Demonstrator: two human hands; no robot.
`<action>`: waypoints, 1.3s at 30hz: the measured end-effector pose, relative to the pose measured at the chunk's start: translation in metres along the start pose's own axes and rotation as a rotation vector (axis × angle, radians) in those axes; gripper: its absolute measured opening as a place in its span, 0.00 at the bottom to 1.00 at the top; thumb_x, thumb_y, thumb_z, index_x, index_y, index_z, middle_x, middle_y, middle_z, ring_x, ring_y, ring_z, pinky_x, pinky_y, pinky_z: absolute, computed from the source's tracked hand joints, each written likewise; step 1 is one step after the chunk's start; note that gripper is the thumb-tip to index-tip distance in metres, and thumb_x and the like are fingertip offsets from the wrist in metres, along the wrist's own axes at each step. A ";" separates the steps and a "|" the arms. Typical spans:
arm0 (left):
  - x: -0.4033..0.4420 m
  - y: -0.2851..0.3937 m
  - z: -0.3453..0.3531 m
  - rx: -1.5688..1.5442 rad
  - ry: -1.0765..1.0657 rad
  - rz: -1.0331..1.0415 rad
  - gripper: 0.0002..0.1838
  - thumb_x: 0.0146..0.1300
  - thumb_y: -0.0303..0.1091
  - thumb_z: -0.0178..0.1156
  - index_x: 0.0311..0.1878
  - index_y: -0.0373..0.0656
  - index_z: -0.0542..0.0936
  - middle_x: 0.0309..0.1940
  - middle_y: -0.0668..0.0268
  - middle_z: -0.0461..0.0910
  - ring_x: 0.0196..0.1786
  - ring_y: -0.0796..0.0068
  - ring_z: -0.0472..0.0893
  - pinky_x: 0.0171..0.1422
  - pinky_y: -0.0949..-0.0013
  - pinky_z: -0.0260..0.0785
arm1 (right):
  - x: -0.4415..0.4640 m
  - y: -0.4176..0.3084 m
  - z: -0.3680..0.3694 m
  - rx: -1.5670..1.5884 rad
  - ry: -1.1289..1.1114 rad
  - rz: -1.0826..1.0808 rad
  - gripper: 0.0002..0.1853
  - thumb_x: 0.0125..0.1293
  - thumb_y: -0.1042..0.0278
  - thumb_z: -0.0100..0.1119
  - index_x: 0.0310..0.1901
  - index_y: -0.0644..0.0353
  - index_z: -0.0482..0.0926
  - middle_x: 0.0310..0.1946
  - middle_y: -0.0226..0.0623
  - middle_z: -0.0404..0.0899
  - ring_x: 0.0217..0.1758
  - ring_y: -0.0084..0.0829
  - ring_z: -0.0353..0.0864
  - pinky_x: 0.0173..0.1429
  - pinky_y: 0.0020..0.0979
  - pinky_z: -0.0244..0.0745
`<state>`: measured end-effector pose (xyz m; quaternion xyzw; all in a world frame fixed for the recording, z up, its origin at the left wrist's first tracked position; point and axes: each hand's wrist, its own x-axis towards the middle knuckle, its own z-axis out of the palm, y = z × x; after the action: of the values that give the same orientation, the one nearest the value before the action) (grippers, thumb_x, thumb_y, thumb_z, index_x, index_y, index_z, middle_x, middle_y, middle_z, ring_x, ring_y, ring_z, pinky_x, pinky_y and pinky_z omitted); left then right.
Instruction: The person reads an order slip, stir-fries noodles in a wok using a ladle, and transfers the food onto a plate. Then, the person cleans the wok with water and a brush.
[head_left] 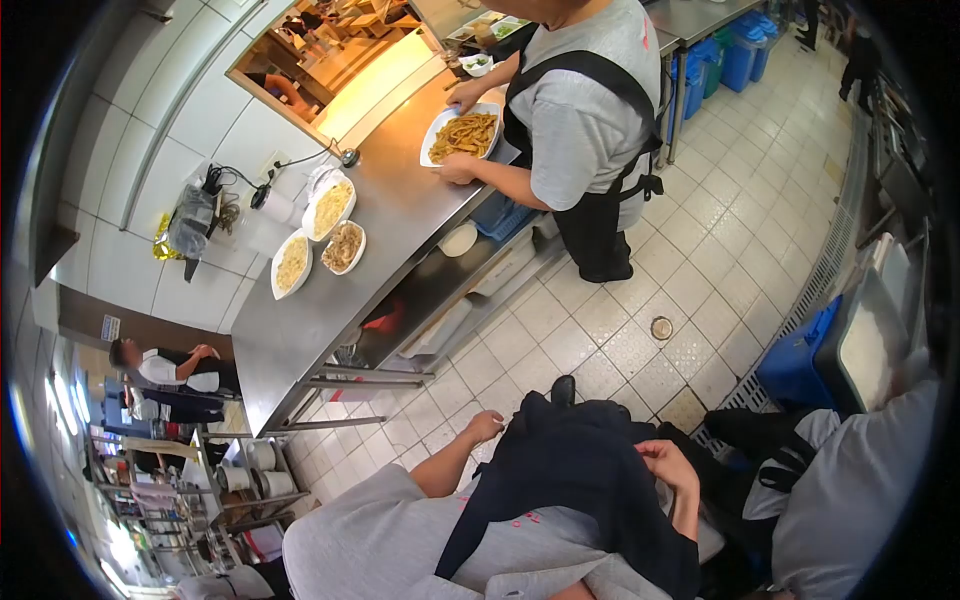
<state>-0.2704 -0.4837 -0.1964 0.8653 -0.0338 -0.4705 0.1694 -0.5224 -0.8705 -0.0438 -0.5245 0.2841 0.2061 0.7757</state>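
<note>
My left hand (486,427) is held out low beside my black apron (560,470), its fingers curled together. Something small and pale shows at its fingertips, too small to name. On the other side, my right hand (668,464) is bent in against the apron's edge, thumb and fingers pinched on the dark cloth. Both hands are below waist height, away from the steel counter.
Across the aisle, a co-worker (590,120) holds a white dish of fries (466,135) over the steel counter (385,220). Filled white dishes (332,208) stand on it. Close at right are another person (850,500) and a container of white contents (866,350). A drain (661,327) interrupts the floor.
</note>
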 end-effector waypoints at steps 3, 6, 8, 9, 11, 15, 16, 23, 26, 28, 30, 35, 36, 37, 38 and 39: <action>0.000 0.004 -0.001 -0.018 0.007 -0.013 0.19 0.52 0.36 0.66 0.48 0.42 0.81 0.38 0.54 0.84 0.42 0.62 0.83 0.49 0.62 0.74 | -0.002 -0.007 0.002 -0.050 0.005 0.024 0.11 0.60 0.74 0.62 0.45 0.63 0.84 0.32 0.26 0.83 0.31 0.16 0.78 0.36 0.21 0.73; -0.003 0.008 -0.003 -0.032 0.004 -0.027 0.19 0.52 0.36 0.67 0.48 0.42 0.81 0.40 0.54 0.83 0.43 0.61 0.83 0.50 0.63 0.74 | 0.004 0.009 -0.001 -0.060 0.011 0.037 0.12 0.61 0.70 0.63 0.45 0.62 0.84 0.31 0.26 0.83 0.29 0.16 0.77 0.34 0.21 0.72; -0.003 0.005 -0.003 -0.006 0.011 -0.014 0.19 0.52 0.36 0.67 0.48 0.42 0.81 0.40 0.54 0.83 0.44 0.62 0.83 0.51 0.63 0.74 | 0.007 0.014 -0.001 -0.055 0.014 0.034 0.12 0.61 0.68 0.63 0.44 0.62 0.85 0.31 0.26 0.83 0.28 0.16 0.76 0.33 0.21 0.71; -0.003 0.004 -0.003 0.008 0.014 -0.008 0.19 0.52 0.36 0.67 0.48 0.42 0.81 0.41 0.54 0.83 0.44 0.62 0.83 0.51 0.63 0.74 | 0.007 0.014 0.000 -0.052 0.015 0.029 0.12 0.61 0.67 0.63 0.44 0.62 0.85 0.30 0.26 0.83 0.28 0.17 0.76 0.33 0.22 0.71; -0.002 0.001 -0.002 -0.009 0.001 -0.031 0.19 0.52 0.36 0.67 0.48 0.42 0.81 0.41 0.54 0.83 0.45 0.61 0.83 0.51 0.63 0.74 | 0.008 0.014 0.001 -0.051 0.018 0.028 0.12 0.61 0.67 0.63 0.44 0.62 0.85 0.30 0.26 0.83 0.27 0.17 0.76 0.32 0.22 0.71; -0.001 -0.005 0.000 -0.029 -0.010 -0.052 0.18 0.52 0.36 0.66 0.48 0.42 0.81 0.40 0.54 0.83 0.45 0.61 0.83 0.50 0.63 0.74 | 0.006 0.008 0.006 -0.049 0.021 0.070 0.11 0.62 0.67 0.62 0.44 0.63 0.85 0.30 0.26 0.83 0.27 0.17 0.76 0.33 0.22 0.71; -0.002 -0.005 0.000 -0.024 -0.009 -0.051 0.18 0.52 0.36 0.66 0.48 0.42 0.81 0.40 0.54 0.83 0.45 0.61 0.83 0.50 0.63 0.74 | 0.004 0.005 0.007 -0.047 0.020 0.088 0.11 0.62 0.67 0.62 0.44 0.63 0.84 0.30 0.26 0.83 0.27 0.17 0.76 0.33 0.22 0.71; -0.003 -0.008 -0.002 -0.014 -0.010 -0.050 0.18 0.52 0.37 0.66 0.48 0.43 0.81 0.40 0.53 0.83 0.45 0.60 0.82 0.52 0.62 0.74 | 0.007 0.011 0.008 -0.150 0.024 0.069 0.09 0.63 0.67 0.60 0.38 0.62 0.85 0.24 0.24 0.79 0.24 0.17 0.72 0.30 0.23 0.68; 0.005 -0.021 0.003 0.032 0.008 -0.002 0.18 0.51 0.38 0.66 0.47 0.44 0.82 0.42 0.52 0.83 0.48 0.57 0.81 0.54 0.61 0.73 | 0.013 0.020 0.006 -0.175 0.019 0.060 0.09 0.63 0.66 0.59 0.36 0.62 0.85 0.21 0.22 0.76 0.22 0.16 0.69 0.27 0.23 0.65; 0.009 -0.029 0.008 0.044 0.016 0.014 0.18 0.51 0.39 0.65 0.46 0.45 0.82 0.43 0.51 0.82 0.50 0.55 0.81 0.55 0.60 0.72 | 0.012 0.014 0.009 -0.178 0.016 0.062 0.09 0.63 0.66 0.58 0.35 0.61 0.84 0.20 0.21 0.74 0.21 0.16 0.68 0.26 0.22 0.63; 0.011 -0.035 0.011 0.024 0.013 0.000 0.18 0.51 0.39 0.64 0.46 0.45 0.83 0.44 0.50 0.82 0.52 0.53 0.80 0.56 0.59 0.72 | 0.016 0.022 0.004 -0.157 -0.008 0.064 0.09 0.64 0.66 0.60 0.35 0.63 0.83 0.24 0.19 0.76 0.25 0.14 0.70 0.30 0.20 0.65; -0.011 -0.016 0.003 0.000 0.008 -0.042 0.16 0.51 0.38 0.64 0.44 0.46 0.83 0.43 0.52 0.83 0.50 0.55 0.81 0.55 0.60 0.73 | 0.011 0.007 0.009 -0.187 -0.010 0.061 0.09 0.64 0.66 0.61 0.35 0.64 0.83 0.24 0.19 0.76 0.26 0.13 0.70 0.31 0.20 0.66; -0.012 -0.016 0.003 -0.018 0.003 -0.058 0.15 0.51 0.38 0.64 0.43 0.46 0.84 0.43 0.53 0.83 0.49 0.55 0.81 0.54 0.60 0.73 | 0.011 0.005 0.010 -0.194 -0.007 0.067 0.09 0.64 0.66 0.61 0.35 0.64 0.83 0.24 0.19 0.76 0.25 0.13 0.70 0.30 0.20 0.66; -0.012 -0.016 0.003 0.004 0.011 -0.042 0.15 0.51 0.37 0.64 0.43 0.46 0.84 0.42 0.53 0.83 0.49 0.56 0.81 0.53 0.61 0.73 | 0.010 0.004 0.010 -0.200 -0.003 0.072 0.09 0.64 0.66 0.61 0.35 0.64 0.84 0.24 0.19 0.76 0.25 0.13 0.70 0.30 0.20 0.65; -0.011 -0.018 0.003 0.026 0.018 -0.026 0.14 0.52 0.37 0.63 0.43 0.46 0.84 0.41 0.54 0.83 0.48 0.57 0.82 0.53 0.61 0.73 | 0.011 0.005 0.010 -0.205 -0.009 0.061 0.09 0.63 0.67 0.60 0.35 0.63 0.84 0.23 0.20 0.76 0.24 0.14 0.70 0.29 0.21 0.66; -0.010 -0.019 0.004 0.049 0.026 -0.010 0.14 0.52 0.36 0.63 0.43 0.46 0.84 0.41 0.54 0.84 0.47 0.57 0.82 0.52 0.61 0.74 | 0.012 0.007 0.009 -0.211 -0.015 0.049 0.09 0.63 0.67 0.59 0.35 0.62 0.85 0.22 0.20 0.76 0.23 0.15 0.69 0.28 0.22 0.66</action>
<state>-0.2814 -0.4648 -0.1962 0.8754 -0.0386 -0.4592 0.1463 -0.5154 -0.8594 -0.0536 -0.5945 0.2679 0.2577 0.7130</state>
